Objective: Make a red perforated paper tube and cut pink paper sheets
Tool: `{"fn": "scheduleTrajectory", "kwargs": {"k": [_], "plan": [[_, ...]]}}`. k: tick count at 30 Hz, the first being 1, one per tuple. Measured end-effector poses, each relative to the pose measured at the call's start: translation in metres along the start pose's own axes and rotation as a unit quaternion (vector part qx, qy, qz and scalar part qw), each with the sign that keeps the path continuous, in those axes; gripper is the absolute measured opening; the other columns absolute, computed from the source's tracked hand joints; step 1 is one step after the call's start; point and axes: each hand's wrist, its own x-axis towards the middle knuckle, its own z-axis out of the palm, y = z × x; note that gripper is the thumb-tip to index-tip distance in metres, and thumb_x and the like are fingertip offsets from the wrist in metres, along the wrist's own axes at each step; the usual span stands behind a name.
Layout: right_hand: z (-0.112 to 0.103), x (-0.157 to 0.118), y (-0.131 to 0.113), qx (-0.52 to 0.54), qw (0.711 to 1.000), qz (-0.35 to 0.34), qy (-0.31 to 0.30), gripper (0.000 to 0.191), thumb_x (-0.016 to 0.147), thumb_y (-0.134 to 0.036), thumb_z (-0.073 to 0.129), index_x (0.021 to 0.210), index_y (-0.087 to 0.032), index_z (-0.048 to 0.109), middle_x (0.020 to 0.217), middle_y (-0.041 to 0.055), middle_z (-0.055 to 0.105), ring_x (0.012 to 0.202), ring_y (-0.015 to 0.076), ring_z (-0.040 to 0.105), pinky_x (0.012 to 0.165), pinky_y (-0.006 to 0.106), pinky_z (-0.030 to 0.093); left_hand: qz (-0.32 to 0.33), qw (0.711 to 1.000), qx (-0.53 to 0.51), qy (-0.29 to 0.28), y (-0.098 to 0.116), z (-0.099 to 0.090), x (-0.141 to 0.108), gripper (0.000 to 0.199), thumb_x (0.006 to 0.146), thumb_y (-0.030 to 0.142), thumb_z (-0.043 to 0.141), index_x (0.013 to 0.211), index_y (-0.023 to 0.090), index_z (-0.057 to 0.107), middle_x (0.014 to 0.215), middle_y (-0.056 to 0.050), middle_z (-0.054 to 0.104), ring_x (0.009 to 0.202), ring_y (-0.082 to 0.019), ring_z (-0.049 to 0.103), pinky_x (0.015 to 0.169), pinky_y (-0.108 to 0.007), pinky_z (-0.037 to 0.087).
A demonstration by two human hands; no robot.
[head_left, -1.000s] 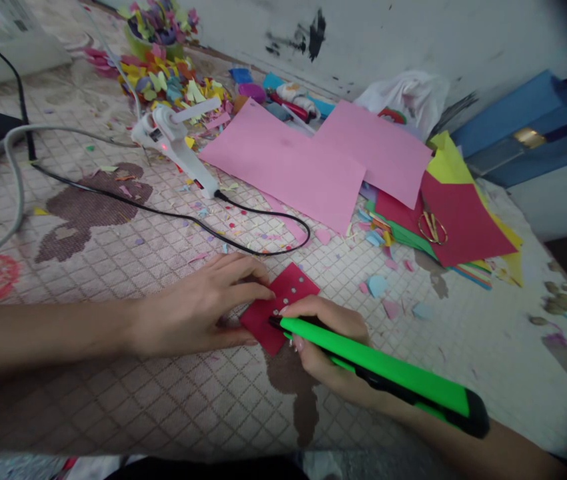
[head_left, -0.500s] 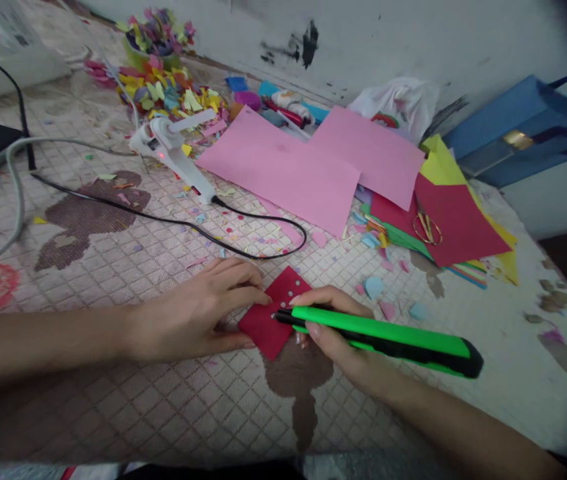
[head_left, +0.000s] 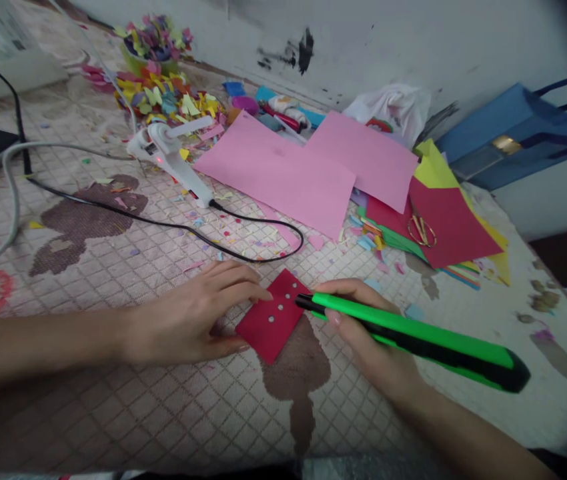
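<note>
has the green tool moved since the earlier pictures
Yes. Judged against the brown patch on the tablecloth, the green tool has shifted to the right and somewhat farther up the picture.

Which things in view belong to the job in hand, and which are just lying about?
In the job:
- red card with pale dots, touched by the left hand
- green-and-black tool, held in the right hand

Apparently just lying about:
- white glue gun
- pink sheets
- scissors
- paper cutouts
- blue bag
</note>
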Motion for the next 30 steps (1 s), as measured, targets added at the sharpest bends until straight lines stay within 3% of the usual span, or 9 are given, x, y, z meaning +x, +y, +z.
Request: {"fn": "scheduleTrajectory", "kwargs": {"k": [5,10,16,21,23,30], "plan": [[0.002,0.001,0.009,0.117,0.993,0.02,0.022,0.017,0.086,-0.029,0.056,0.1,-0.026,0.063,0.097,0.0044,0.067,0.093,0.0221,0.063,0.081,0.038,0.053,-0.004,1.0,-0.002,-0.001,0.0,0.0,0.001,0.043,0.078,0.023,0.068,0.118,0.02,0.053,0.118,-0.008,0.056,0.113,-0.024,0.05,0.098,-0.04,0.043],[0.011,0.009,0.012,0.221,0.975,0.033,0.019,0.016,0.082,-0.027,0.057,0.097,-0.026,0.063,0.096,0.0028,0.067,0.092,0.0208,0.064,0.078,0.037,0.054,-0.004,1.0,-0.004,0.023,0.0,0.001,-0.001,0.043,0.078,0.023,0.069,0.118,0.022,0.053,0.12,-0.008,0.056,0.113,-0.025,0.051,0.097,-0.04,0.045],[0.02,0.023,0.022,0.278,0.96,0.038,0.003,0.015,0.078,-0.027,0.06,0.093,-0.025,0.065,0.094,0.0022,0.068,0.093,0.0209,0.065,0.083,0.038,0.053,0.015,0.999,-0.011,0.03,-0.001,0.001,0.0,0.047,0.077,0.026,0.071,0.121,0.018,0.054,0.127,-0.011,0.053,0.118,-0.026,0.05,0.099,-0.041,0.045],[0.015,0.013,0.011,0.148,0.988,-0.033,0.022,0.019,0.081,-0.024,0.058,0.098,-0.025,0.065,0.096,0.0032,0.069,0.086,0.0187,0.065,0.074,0.032,0.054,0.037,0.999,-0.009,-0.004,-0.003,-0.004,-0.001,0.059,0.075,0.027,0.072,0.128,0.018,0.048,0.135,-0.014,0.049,0.127,-0.03,0.045,0.105,-0.045,0.041],[0.015,0.005,0.001,0.062,0.995,-0.072,-0.008,0.021,0.08,-0.017,0.059,0.098,-0.025,0.065,0.088,0.0018,0.07,0.076,0.016,0.065,0.064,0.027,0.053,0.037,0.999,-0.001,-0.016,-0.004,-0.005,-0.002,0.062,0.074,0.024,0.071,0.131,0.018,0.046,0.138,-0.013,0.047,0.129,-0.03,0.042,0.107,-0.046,0.039],[0.032,-0.008,-0.004,-0.021,0.983,-0.173,-0.056,0.03,0.077,-0.007,0.054,0.101,-0.023,0.062,0.085,0.0021,0.07,0.075,0.0161,0.067,0.064,0.028,0.053,0.038,0.999,0.018,-0.024,-0.005,-0.003,-0.001,0.058,0.077,0.023,0.067,0.131,0.018,0.045,0.139,-0.011,0.048,0.132,-0.026,0.039,0.109,-0.043,0.035]]}}
